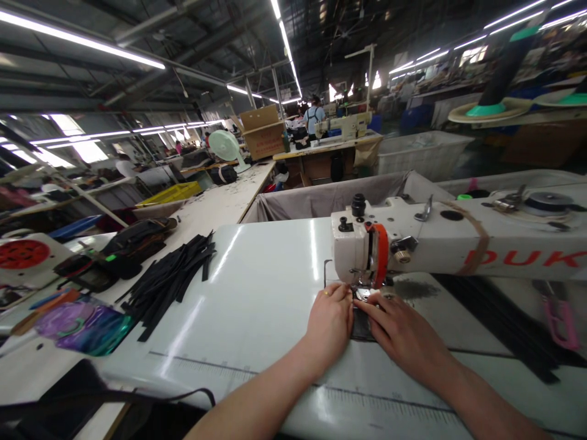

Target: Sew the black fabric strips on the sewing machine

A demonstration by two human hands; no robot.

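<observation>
A white sewing machine with an orange guard stands on the pale table. Close to its needle area, my left hand is closed, its fingers pressed on a small dark piece. From the other side my right hand reaches the same piece, thumb and fingers drawn together at its edge. What exactly the fingertips pinch is too small to make out. Long black strips lie under the machine's arm, beside pink-handled scissors.
Black strips are piled on the left, near a purple and teal pouch. A green fan and a cardboard box stand farther back. A person is in the background. A thin black strap hangs at the lower left.
</observation>
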